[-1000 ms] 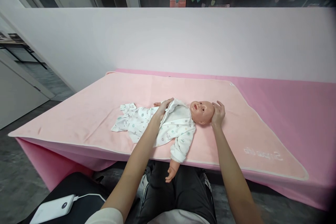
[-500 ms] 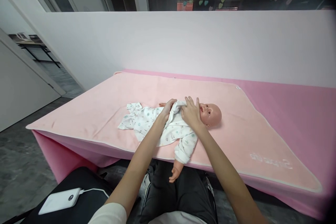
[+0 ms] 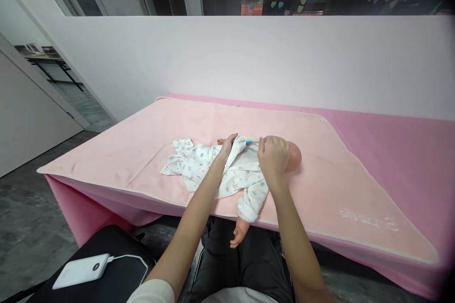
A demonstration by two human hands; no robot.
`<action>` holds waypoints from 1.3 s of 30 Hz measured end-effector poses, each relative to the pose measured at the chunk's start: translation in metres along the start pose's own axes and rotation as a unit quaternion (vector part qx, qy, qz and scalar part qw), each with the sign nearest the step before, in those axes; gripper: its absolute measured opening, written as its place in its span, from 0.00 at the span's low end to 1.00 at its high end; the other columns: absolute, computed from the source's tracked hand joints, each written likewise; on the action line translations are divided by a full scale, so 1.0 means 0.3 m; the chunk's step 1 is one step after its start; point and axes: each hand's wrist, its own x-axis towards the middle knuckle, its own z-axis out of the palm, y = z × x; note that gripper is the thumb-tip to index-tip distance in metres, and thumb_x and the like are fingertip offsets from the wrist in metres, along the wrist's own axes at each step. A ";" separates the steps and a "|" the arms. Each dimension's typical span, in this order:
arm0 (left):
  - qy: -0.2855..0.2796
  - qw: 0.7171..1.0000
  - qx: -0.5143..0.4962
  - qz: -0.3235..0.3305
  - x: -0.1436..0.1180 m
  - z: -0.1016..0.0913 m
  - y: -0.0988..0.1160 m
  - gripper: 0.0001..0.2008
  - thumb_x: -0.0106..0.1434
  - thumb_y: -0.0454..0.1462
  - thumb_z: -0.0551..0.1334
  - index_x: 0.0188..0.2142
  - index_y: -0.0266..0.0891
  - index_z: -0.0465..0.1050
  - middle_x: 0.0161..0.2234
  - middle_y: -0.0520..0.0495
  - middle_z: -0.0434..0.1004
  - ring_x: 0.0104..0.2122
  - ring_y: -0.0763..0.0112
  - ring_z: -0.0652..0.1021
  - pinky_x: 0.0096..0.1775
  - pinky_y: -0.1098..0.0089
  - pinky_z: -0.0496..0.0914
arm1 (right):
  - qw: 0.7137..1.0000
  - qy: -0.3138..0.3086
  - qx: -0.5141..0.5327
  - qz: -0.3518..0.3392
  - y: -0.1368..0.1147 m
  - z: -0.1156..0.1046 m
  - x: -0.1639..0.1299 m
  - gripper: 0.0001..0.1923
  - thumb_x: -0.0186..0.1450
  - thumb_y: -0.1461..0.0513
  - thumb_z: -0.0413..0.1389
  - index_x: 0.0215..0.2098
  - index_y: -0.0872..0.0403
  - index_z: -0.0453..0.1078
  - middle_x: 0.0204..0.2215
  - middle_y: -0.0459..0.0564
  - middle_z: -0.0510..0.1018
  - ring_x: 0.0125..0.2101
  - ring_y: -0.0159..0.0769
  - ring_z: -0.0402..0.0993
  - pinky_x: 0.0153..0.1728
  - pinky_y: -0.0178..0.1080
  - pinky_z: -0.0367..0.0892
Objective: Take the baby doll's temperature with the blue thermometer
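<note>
A baby doll lies on its back, head to the right, in a white patterned romper. My left hand grips the romper's front edge and holds it lifted at the chest. Closed over the doll's face and neck, my right hand holds a slim stick with a blue end, which looks like a thermometer. Its blue end points left, towards the raised cloth; the rest is hidden in my fingers. One doll arm hangs over the table's near edge.
A pale pink mat covers much of the pink-draped table, which stands against a white wall. At my lower left, a white power bank with a cable rests on a black seat.
My right hand has gone from spread over the doll's chest to closed, slightly to the right, with the thermometer now showing. My left hand still holds the cloth.
</note>
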 end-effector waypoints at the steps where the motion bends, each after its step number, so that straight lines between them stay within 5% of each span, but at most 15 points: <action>1: 0.000 1.000 0.013 0.009 -0.003 0.004 -0.001 0.14 0.50 0.44 0.64 0.19 0.37 0.64 0.15 0.54 0.65 0.18 0.76 0.69 0.28 0.73 0.65 | 0.998 0.021 0.059 0.030 0.007 -0.034 0.000 0.17 0.67 0.57 0.44 0.31 0.57 0.70 0.29 0.55 0.75 0.36 0.42 0.69 0.43 0.45 0.61; 7: -0.009 0.998 0.053 0.037 -0.023 0.020 -0.016 0.11 0.48 0.40 0.66 0.24 0.36 0.68 0.20 0.53 0.70 0.22 0.75 0.71 0.29 0.74 0.64 | 0.899 0.019 0.427 0.097 0.024 -0.174 -0.006 0.19 0.65 0.50 0.48 0.32 0.56 0.70 0.28 0.48 0.75 0.31 0.33 0.71 0.32 0.34 0.64; 17: -0.024 0.992 0.089 0.082 -0.046 0.037 -0.019 0.10 0.46 0.38 0.67 0.23 0.35 0.68 0.21 0.54 0.68 0.23 0.77 0.69 0.29 0.74 0.63 | 0.897 0.040 0.431 0.085 0.032 -0.222 -0.073 0.15 0.65 0.53 0.50 0.34 0.55 0.72 0.33 0.49 0.76 0.38 0.36 0.73 0.40 0.38 0.66; 26: -0.062 0.981 0.152 0.106 -0.070 0.037 -0.020 0.14 0.45 0.41 0.70 0.26 0.34 0.72 0.17 0.57 0.62 0.17 0.83 0.61 0.20 0.77 0.51 | 0.914 -0.112 0.347 0.178 0.357 -0.146 -0.460 0.16 0.63 0.51 0.51 0.34 0.55 0.72 0.35 0.51 0.76 0.40 0.40 0.72 0.42 0.40 0.66; 33: -0.122 0.953 0.241 0.140 -0.073 0.037 -0.032 0.13 0.46 0.41 0.70 0.28 0.34 0.76 0.26 0.50 0.74 0.27 0.77 0.70 0.31 0.75 0.62 | 0.991 -0.053 0.022 0.123 0.572 -0.186 -0.548 0.23 0.64 0.48 0.46 0.33 0.56 0.73 0.34 0.56 0.77 0.37 0.46 0.70 0.41 0.48 0.63; 36: -0.118 0.946 0.264 0.147 -0.071 0.036 -0.034 0.13 0.46 0.41 0.70 0.28 0.34 0.77 0.29 0.49 0.76 0.31 0.74 0.72 0.36 0.72 0.63 | 0.994 0.020 -0.059 0.094 0.567 -0.165 -0.524 0.24 0.65 0.49 0.45 0.35 0.60 0.73 0.41 0.63 0.74 0.43 0.49 0.68 0.44 0.50 0.62; 39: -0.115 0.945 0.267 0.149 -0.072 0.035 -0.033 0.13 0.45 0.41 0.70 0.28 0.35 0.78 0.29 0.48 0.77 0.32 0.72 0.73 0.38 0.71 0.64 | 0.993 0.098 -0.034 0.063 0.494 -0.122 -0.471 0.18 0.64 0.53 0.49 0.39 0.59 0.72 0.45 0.62 0.72 0.46 0.47 0.68 0.45 0.49 0.64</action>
